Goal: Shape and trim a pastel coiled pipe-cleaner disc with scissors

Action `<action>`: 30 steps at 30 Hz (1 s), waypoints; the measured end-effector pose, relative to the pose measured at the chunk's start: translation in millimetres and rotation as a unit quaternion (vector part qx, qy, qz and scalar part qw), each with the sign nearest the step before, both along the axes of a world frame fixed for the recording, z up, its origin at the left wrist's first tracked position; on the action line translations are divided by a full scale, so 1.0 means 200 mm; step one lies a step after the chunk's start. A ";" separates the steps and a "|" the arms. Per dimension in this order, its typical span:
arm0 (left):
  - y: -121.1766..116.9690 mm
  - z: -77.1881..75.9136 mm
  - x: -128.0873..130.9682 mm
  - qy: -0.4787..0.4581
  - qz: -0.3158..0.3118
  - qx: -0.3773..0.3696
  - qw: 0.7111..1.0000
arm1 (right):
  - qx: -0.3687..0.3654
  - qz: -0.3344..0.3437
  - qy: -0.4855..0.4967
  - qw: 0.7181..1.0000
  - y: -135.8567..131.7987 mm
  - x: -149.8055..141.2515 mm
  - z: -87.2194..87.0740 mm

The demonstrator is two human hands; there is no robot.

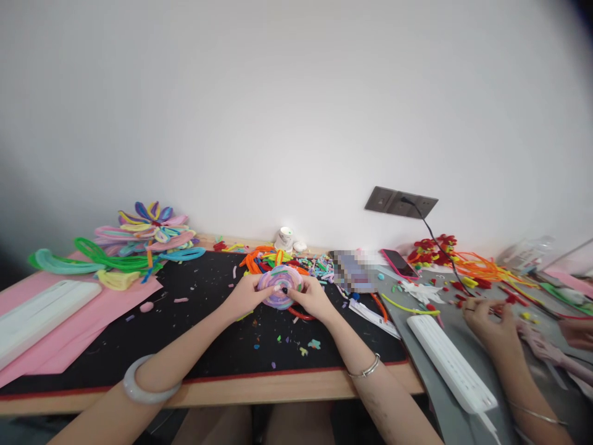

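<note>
Hands (244, 296) at opposite edges, swirled pastel disc (279, 277) held between them

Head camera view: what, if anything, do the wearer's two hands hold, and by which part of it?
A pastel swirled disc, held by its opposite edges: the left hand at its left side, the right hand at its right.

Pixelated slab (356, 272), perhaps a phone.

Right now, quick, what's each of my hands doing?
Left hand: closed, holding the pastel swirled disc by its left side.
Right hand: closed, holding the same disc by its right side.
</note>
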State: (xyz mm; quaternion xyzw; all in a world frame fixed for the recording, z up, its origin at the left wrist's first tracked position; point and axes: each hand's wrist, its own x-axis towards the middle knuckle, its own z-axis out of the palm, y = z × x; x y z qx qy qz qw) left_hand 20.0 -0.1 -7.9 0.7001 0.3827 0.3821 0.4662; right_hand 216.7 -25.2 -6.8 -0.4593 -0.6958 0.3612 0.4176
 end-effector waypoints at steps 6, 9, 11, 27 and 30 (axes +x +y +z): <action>0.01 -0.02 -0.01 0.034 0.009 0.037 0.999 | 0.022 0.007 -0.027 0.999 0.00 0.00 0.00; 0.01 -0.04 -0.01 0.040 0.011 0.037 0.998 | 0.038 -0.002 -0.040 0.998 0.00 -0.01 0.01; 0.01 -0.03 -0.01 0.042 0.015 0.039 0.998 | 0.047 -0.009 -0.048 0.998 -0.01 -0.01 0.01; 0.02 -0.03 -0.01 0.005 0.021 0.022 1.000 | 0.054 -0.032 -0.041 0.997 -0.01 -0.02 0.01; 0.02 -0.03 0.00 -0.053 -0.031 -0.045 0.997 | 0.037 -0.029 0.005 0.999 0.00 0.01 0.01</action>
